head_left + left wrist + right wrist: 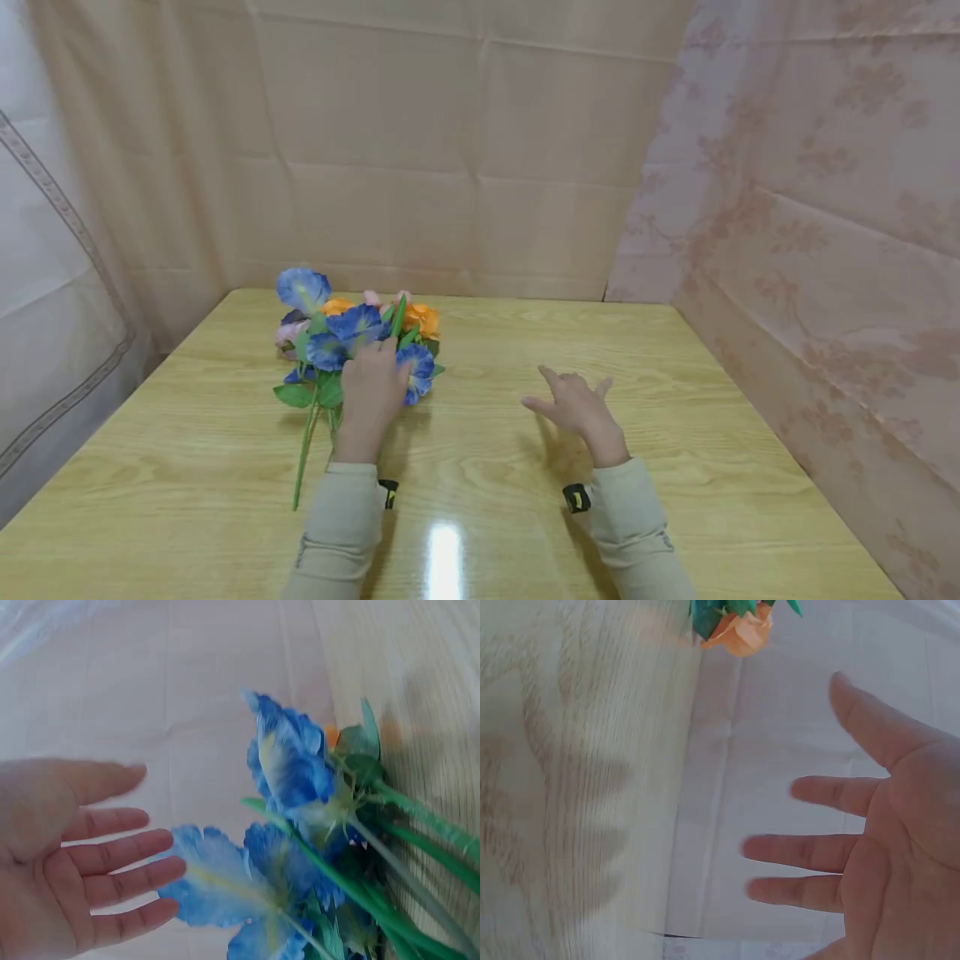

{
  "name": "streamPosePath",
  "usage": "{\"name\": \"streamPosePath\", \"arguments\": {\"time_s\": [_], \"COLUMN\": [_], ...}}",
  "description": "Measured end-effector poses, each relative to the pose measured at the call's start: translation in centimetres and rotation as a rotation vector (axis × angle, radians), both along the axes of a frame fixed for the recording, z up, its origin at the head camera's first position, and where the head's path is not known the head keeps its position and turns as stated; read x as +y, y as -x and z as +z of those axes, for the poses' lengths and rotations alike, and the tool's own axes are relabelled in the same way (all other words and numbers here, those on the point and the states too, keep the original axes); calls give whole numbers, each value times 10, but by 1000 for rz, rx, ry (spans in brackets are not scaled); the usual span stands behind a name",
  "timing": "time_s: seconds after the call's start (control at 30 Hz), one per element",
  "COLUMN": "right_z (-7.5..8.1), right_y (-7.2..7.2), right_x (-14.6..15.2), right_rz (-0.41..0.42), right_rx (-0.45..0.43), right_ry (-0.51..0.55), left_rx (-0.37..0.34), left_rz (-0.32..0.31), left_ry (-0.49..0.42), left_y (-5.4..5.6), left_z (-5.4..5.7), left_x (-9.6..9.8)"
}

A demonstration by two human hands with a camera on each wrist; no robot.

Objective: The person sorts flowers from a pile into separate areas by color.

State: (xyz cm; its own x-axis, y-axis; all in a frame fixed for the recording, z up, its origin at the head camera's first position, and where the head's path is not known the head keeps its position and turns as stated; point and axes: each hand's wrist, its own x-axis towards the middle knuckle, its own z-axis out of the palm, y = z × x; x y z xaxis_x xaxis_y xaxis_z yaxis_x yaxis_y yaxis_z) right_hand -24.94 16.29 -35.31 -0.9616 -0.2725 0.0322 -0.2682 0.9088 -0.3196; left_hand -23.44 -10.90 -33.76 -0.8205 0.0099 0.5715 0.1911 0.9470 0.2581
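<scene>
A bunch of artificial flowers lies at the back left of the table, with blue flowers [356, 325], orange flowers [422, 319], a pale pink flower [291, 333] and green stems [303, 458]. Over the bunch is my left hand [372, 392], hiding part of it. In the left wrist view that hand's fingers [127, 851] are straight and hold nothing; a blue flower [217, 877] is just beyond the fingertips. My right hand [577, 404] hovers above the table to the right, fingers spread and nothing held. The right wrist view shows an orange flower [742, 631] far from it.
The wooden table [480, 450] has its back edge against a beige curtain [450, 150]. A patterned pink cloth [825, 208] hangs along the right side, and a white cloth [52, 292] hangs at the left. Black straps [576, 498] show at the wrists.
</scene>
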Motion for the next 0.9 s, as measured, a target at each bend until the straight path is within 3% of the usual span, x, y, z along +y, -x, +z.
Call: {"name": "streamPosePath", "arguments": {"time_s": [0.07,0.23,0.33,0.53,0.9], "right_z": [1,3,3,5,4], "right_y": [0,-1,-3,-4,-5], "right_x": [0,-1,-1,-2,-4], "right_rz": [-11,-23,-14,-1,18], "right_rx": [-7,-39,-49,-72,-78], "right_ry": [1,2,1,13,24], "left_rx": [-23,-226,-287,-377,-525], "left_rz": [37,144,185,227,251], "left_ry": [-43,-153,-174,-239,-240], "left_y": [-2,-5,-6,-9,-11], "left_z": [2,4,1,-7,-19], "left_x": [-5,-22,-32,-47,-58]}}
